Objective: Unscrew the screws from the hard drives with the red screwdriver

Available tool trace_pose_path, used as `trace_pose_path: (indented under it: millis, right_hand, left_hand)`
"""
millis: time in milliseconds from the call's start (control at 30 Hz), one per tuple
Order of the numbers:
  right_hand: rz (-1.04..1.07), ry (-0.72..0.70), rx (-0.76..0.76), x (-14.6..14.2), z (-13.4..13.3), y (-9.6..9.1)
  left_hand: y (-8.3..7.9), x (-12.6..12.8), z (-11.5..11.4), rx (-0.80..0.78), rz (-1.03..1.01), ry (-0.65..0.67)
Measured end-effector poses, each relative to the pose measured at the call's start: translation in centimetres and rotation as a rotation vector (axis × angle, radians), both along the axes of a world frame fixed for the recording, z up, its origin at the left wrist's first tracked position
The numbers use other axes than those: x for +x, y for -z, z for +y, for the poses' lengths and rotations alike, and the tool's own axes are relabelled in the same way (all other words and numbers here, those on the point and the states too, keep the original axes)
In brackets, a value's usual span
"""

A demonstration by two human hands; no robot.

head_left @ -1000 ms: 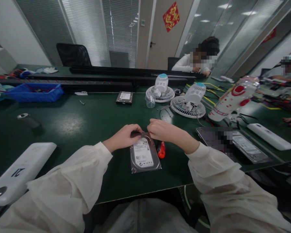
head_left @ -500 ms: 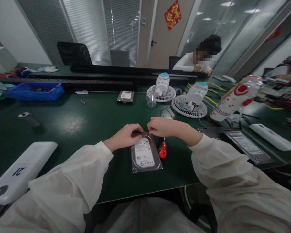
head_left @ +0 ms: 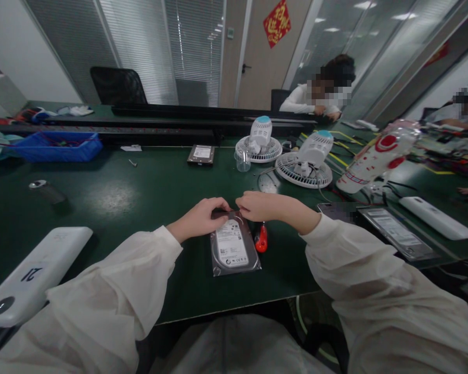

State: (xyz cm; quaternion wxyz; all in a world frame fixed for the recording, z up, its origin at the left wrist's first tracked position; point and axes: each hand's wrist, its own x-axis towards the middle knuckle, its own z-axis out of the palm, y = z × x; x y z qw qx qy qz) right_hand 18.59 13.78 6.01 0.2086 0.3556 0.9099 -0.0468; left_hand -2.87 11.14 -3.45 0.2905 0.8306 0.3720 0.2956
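A hard drive [head_left: 232, 244] with a white label lies flat on the green table before me, inside a clear plastic bag [head_left: 217, 270]. My left hand [head_left: 200, 218] is closed on the bag's far left corner, thumb on top and fingers at the far edge. At the far right corner is my right hand [head_left: 257, 205], its fingertips pinched together; the back of the hand hides most of what lies between them, seemingly the bag's edge. A red-handled tool [head_left: 261, 239] rests just right of the drive, its far end partly under my right hand.
Two white fan heads [head_left: 304, 169] and a clear cup [head_left: 243, 160] stand farther back, near another hard drive [head_left: 201, 155]. On the left are a blue basket [head_left: 58, 148], a metal cylinder [head_left: 49, 192] and a white device [head_left: 42, 270]. A co-worker [head_left: 320, 88] sits across.
My right hand has dipped slightly at the bag's far edge. My left hand keeps its hold, and the drive stays in place.
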Motion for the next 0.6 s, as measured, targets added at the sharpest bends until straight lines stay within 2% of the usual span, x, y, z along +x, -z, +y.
trace_pose_path:
  millis: [333,600]
  right_hand:
    - [0.019,-0.025,0.039,0.36,0.49,0.75]
    - [-0.016,-0.058,0.088,-0.08,-0.29,0.83]
  left_hand:
    - [-0.14,0.0,-0.01,-0.005,0.008,-0.005]
    - [-0.44,0.29,-0.12,0.007,0.009,-0.023]
